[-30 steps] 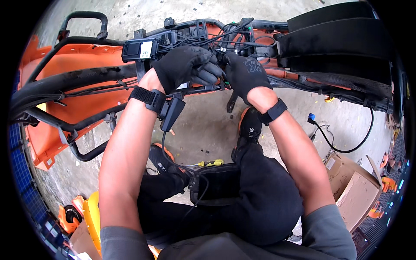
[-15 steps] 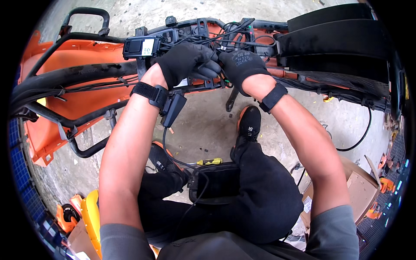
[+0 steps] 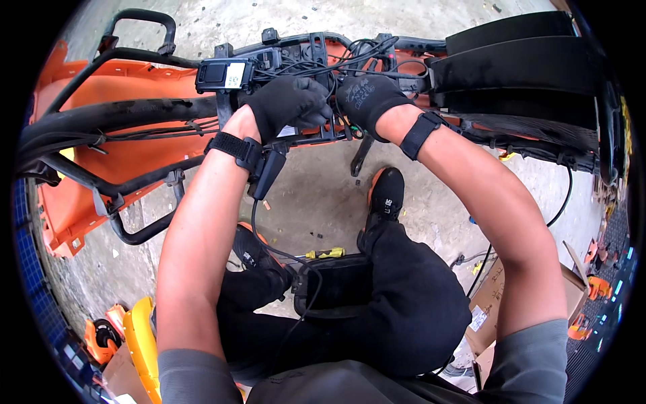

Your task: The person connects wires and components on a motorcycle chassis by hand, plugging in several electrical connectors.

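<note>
My left hand (image 3: 286, 108), in a black glove, is closed with its fingers curled over a bundle of black cables (image 3: 323, 66) on a vehicle frame. My right hand (image 3: 371, 102), gloved the same way, is closed close beside it, fingertips turned toward the left. Thin cables pass between the two hands. Whatever the fingertips grip is hidden by the gloves. Left of my left hand, a black box with a white label (image 3: 219, 75) sits on the frame. Below the hands, a small green piece (image 3: 355, 128) shows among the wires.
Black tubes (image 3: 121, 114) and orange body panels (image 3: 155, 151) extend left; a large black ribbed part (image 3: 515, 64) stands right. On the floor lie a yellow-handled screwdriver (image 3: 326, 253), a black tray-like part (image 3: 343, 283) between my legs, a cardboard box (image 3: 494, 303) and a yellow panel (image 3: 139, 337).
My right hand has shifted slightly left and rotated, its elbow swinging outward. My left hand stays nearly in place with its fingers drawn in. The view has moved a little.
</note>
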Action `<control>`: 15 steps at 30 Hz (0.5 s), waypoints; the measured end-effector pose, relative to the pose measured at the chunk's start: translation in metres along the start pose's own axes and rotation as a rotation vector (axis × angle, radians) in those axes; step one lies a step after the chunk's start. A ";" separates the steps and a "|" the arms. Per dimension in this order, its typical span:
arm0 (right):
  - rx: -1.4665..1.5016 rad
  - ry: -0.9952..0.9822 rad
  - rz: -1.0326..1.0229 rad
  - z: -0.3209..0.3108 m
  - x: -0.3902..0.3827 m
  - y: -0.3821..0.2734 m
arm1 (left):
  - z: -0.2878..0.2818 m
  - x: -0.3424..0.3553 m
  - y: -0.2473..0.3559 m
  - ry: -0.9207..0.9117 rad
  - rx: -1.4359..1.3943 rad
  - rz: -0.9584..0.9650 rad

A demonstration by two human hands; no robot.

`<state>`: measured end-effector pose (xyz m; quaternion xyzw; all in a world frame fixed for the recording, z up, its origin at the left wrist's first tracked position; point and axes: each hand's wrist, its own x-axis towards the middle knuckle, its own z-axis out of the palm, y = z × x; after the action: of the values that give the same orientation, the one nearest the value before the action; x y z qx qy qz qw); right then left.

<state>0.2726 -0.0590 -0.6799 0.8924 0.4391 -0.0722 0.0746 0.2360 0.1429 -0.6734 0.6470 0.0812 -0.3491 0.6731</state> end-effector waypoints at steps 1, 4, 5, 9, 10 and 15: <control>0.034 0.009 -0.001 -0.001 0.000 0.001 | -0.001 0.000 0.000 -0.008 0.002 0.008; 0.127 0.098 -0.036 -0.005 -0.008 0.007 | -0.001 -0.001 0.001 -0.030 -0.005 0.032; 0.180 0.127 -0.020 -0.005 -0.011 0.006 | 0.000 -0.001 0.002 -0.032 -0.014 0.038; 0.455 0.203 0.074 -0.003 -0.018 0.006 | 0.001 0.004 -0.002 -0.027 -0.003 0.078; 0.566 0.216 0.100 -0.002 -0.018 0.008 | 0.004 0.004 0.000 -0.012 0.035 0.062; 0.777 0.275 0.219 0.008 -0.021 0.007 | 0.012 -0.002 0.007 -0.008 0.257 0.013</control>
<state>0.2652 -0.0809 -0.6832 0.8969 0.2876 -0.1041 -0.3193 0.2347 0.1318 -0.6649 0.7269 0.0287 -0.3548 0.5873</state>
